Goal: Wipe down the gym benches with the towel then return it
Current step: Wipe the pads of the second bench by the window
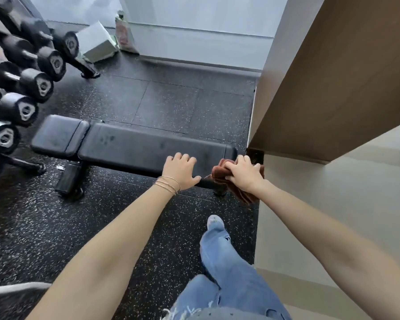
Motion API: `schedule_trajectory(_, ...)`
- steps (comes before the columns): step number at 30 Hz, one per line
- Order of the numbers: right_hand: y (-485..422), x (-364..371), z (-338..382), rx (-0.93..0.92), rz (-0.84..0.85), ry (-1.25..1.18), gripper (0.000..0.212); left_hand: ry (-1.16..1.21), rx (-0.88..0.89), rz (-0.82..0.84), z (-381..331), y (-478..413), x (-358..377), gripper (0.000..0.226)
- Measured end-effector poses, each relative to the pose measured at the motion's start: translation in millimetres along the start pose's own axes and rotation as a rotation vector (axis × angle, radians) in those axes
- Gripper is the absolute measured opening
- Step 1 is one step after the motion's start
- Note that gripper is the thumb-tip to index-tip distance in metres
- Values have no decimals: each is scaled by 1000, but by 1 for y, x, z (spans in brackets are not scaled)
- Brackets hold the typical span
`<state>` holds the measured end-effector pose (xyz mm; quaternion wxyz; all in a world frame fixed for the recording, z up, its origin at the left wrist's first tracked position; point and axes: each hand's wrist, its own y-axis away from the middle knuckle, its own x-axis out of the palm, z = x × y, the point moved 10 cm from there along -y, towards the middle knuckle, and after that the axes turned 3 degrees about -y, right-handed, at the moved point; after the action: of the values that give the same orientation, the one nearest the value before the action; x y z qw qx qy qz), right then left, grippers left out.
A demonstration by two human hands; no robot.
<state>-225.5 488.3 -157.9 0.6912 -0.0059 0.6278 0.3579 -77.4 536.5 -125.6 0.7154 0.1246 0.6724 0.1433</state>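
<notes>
Centre of frame | left hand (180, 171) flat, fingers spread, steadying bench (129, 146) | right hand (243, 174) fingers clamped on towel (219, 175), wiping bench's right end

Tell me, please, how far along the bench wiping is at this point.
Done: little that shows, beyond the towel being picked up. In hand: the right hand grips it, bunched, at the right end of the bench, while the left hand rests on the pad's near edge. Left: smudges on the long pad suggest most of it, and the seat pad, are unwiped; the towel is not yet returned.
</notes>
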Motion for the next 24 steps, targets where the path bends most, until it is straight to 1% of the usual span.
schedule_trajectory(4, -55, 1, -12, 24, 39, 6, 36, 31, 15, 36, 9, -59, 14, 58)
schedule_trajectory(8, -108, 18, -21, 63, 72, -22, 38, 60, 18, 98, 27, -113, 43, 58)
schedule_trajectory(11, -148, 39, -27, 101, 81, -56, 38, 119, -8, 144, 45, -153, 72, 58)
schedule_trajectory(15, -201, 79, -41, 202, 69, -107, 35, 183, -1, 172, 63, -211, 121, 58)
schedule_trajectory(18, -242, 112, -56, 317, 8, -167, 35, 212, 48, 173, 68, -258, 158, 64)
schedule_trajectory(24, -313, 177, -105, 637, -82, -312, 32, 201, 178, 218, 65, -330, 231, 75)
